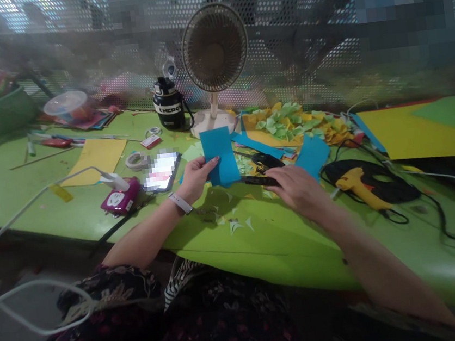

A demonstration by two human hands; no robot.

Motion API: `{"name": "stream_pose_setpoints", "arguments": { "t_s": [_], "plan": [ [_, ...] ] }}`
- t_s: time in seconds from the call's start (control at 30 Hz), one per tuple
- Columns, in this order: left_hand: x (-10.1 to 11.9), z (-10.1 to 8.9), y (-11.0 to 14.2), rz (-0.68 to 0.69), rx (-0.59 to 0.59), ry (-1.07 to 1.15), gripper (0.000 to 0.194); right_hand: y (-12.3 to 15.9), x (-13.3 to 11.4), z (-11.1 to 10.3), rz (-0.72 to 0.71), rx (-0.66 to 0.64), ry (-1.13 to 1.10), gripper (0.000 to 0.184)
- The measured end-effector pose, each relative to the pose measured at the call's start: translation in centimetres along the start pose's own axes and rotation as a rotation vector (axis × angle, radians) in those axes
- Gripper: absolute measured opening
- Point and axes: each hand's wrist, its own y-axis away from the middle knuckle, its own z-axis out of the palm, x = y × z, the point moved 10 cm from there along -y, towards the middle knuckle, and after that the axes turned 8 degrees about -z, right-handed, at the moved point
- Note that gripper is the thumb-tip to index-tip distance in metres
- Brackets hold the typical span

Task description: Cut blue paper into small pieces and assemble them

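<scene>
My left hand (200,176) grips a blue rectangular piece of paper (221,155), thumb on its face, and holds it upright over the table. In my right hand (295,187) is a slim black tool with pale lettering (258,180); its tip reaches the paper's lower right edge. I cannot make out what kind of tool it is. Just behind it lies another black object (267,160), perhaps scissors, partly hidden by the hand. Blue paper strips (313,155) lie beyond my right hand. Small pale paper scraps (236,225) are scattered on the table below both hands.
A fan (215,49) and a black bottle (168,106) stand at the back, near a heap of green and orange paper pieces (287,120). To the left are a phone (162,171) and purple power adapter (121,198). A yellow glue gun (361,188) with trailing cables lies right.
</scene>
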Motion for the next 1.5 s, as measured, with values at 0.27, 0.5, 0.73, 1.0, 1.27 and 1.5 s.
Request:
{"name": "stream_pose_setpoints", "arguments": {
  "t_s": [0.27,0.5,0.73,1.0,1.27,1.5],
  "plan": [
    [-0.7,0.5,0.0,-0.032,-0.012,0.052,0.039,-0.3,-0.7,0.4,-0.006,0.007,-0.013,0.033],
    [-1.1,-0.1,-0.4,-0.045,0.037,0.085,0.035,-0.4,-0.7,0.6,0.001,-0.019,-0.049,0.031],
    [-2.0,1.0,-0.3,-0.038,-0.033,0.091,0.036,-0.6,-1.6,1.2,-0.004,0.022,-0.056,0.033],
    [-2.2,1.0,-0.6,-0.019,-0.063,0.049,0.036,-0.5,-1.9,1.6,-0.034,0.031,-0.061,0.034],
    [-2.2,1.3,-0.3,-0.025,-0.063,0.046,0.035,-0.5,-2.1,1.4,-0.072,0.031,-0.016,0.034],
    [-1.6,0.2,-0.7,-0.029,-0.01,0.065,0.033,-0.3,-3.1,2.9,-0.114,-0.052,-0.122,0.027]
  ]
}}
